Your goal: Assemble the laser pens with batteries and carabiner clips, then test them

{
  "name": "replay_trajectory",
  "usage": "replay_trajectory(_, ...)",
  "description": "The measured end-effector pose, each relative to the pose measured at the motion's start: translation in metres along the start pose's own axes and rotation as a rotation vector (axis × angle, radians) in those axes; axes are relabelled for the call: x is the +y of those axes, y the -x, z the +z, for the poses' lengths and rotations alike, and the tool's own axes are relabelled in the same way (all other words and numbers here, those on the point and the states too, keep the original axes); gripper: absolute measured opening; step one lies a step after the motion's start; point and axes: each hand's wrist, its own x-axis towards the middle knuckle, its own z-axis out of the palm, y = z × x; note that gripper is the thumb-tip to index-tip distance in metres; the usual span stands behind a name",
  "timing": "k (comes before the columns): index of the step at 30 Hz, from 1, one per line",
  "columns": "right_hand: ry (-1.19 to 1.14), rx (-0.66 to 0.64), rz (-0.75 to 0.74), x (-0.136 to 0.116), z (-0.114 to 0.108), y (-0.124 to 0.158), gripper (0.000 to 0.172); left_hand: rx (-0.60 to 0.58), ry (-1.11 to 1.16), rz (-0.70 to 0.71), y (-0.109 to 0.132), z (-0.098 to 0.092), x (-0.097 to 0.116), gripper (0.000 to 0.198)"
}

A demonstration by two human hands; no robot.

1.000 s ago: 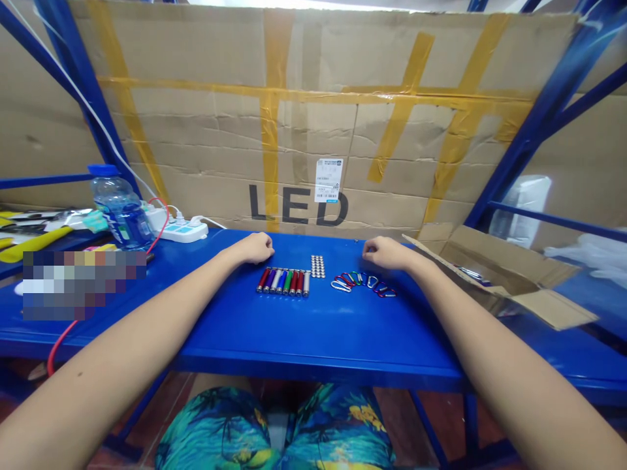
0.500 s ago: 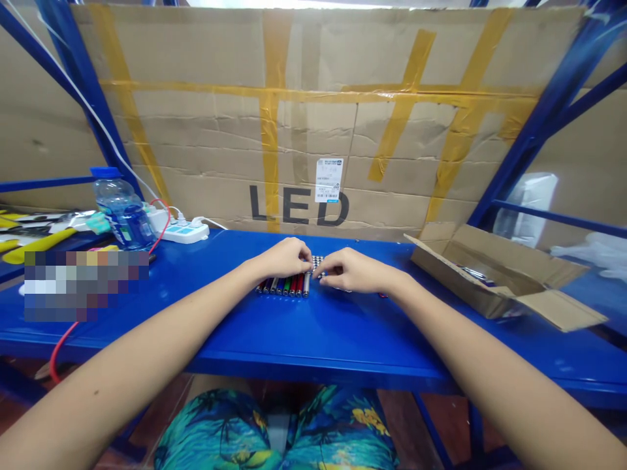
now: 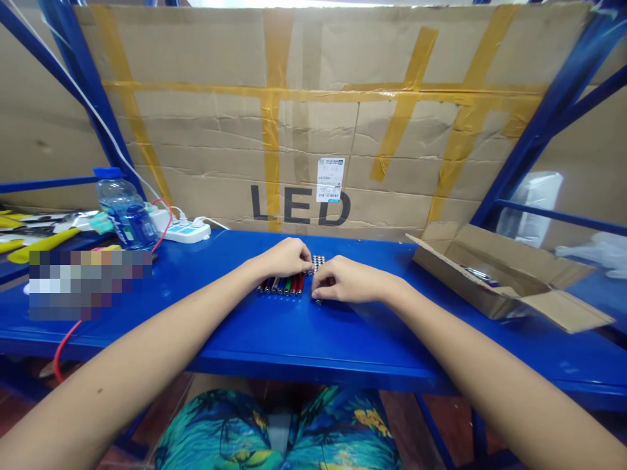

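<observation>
A row of slim metal tubes [image 3: 281, 285] in several colours, with silvery ends, lies side by side on the blue table. My left hand [image 3: 289, 256] rests over the far end of this row, its thumb and fingers pinched together; what they hold, if anything, is too small to make out. Beside it stands a tight group of small round silvery pieces [image 3: 319, 260]. My right hand [image 3: 343, 279] is just right of the row, fingers curled down around a slim tube [image 3: 319, 301]. Only the near end of that tube shows below the fingertips.
An open cardboard box [image 3: 470, 281] with shiny items inside stands at the right. At the left are a blue-capped bottle [image 3: 125, 212], a white power strip [image 3: 189, 230], a red cable [image 3: 61, 349] and yellow-handled tools [image 3: 44, 247]. A large cardboard sheet [image 3: 210, 150] closes off the back.
My right hand has moved slightly toward me, away from the round pieces. The silvery tube at the row's right end has left its place. My left hand stays nearly still.
</observation>
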Motion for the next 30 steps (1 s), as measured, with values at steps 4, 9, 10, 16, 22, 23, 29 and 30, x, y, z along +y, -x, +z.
replay_trajectory(4,-0.009,-0.025,0.017,-0.004,-0.002,0.002,0.018,-0.020,-0.022,0.017,0.001,-0.001,-0.001,0.017)
replay_trajectory(9,-0.074,-0.126,0.076,-0.011,-0.006,0.009,0.015,-0.003,-0.044,0.018,-0.003,0.003,-0.004,0.015)
replay_trajectory(10,-0.089,-0.155,0.089,-0.013,-0.008,0.010,0.014,0.009,-0.050,0.006,-0.003,0.003,-0.005,0.015)
replay_trajectory(16,-0.106,-0.295,0.116,-0.016,-0.018,0.018,0.010,0.071,-0.066,-0.101,-0.006,-0.001,-0.011,0.015)
replay_trajectory(22,0.037,-0.259,0.246,-0.014,-0.019,0.019,0.017,0.147,-0.083,0.054,-0.003,-0.002,-0.008,0.016)
replay_trajectory(23,0.063,-0.259,0.267,-0.015,-0.019,0.019,0.020,0.146,-0.091,0.117,-0.002,-0.001,-0.006,0.016)
replay_trajectory(29,0.131,-0.319,0.307,-0.021,-0.018,0.018,0.021,0.018,-0.192,0.349,0.003,0.008,0.011,0.020)
replay_trajectory(30,0.126,-0.340,0.315,-0.022,-0.018,0.019,0.021,0.002,-0.218,0.368,0.002,0.010,0.012,0.021)
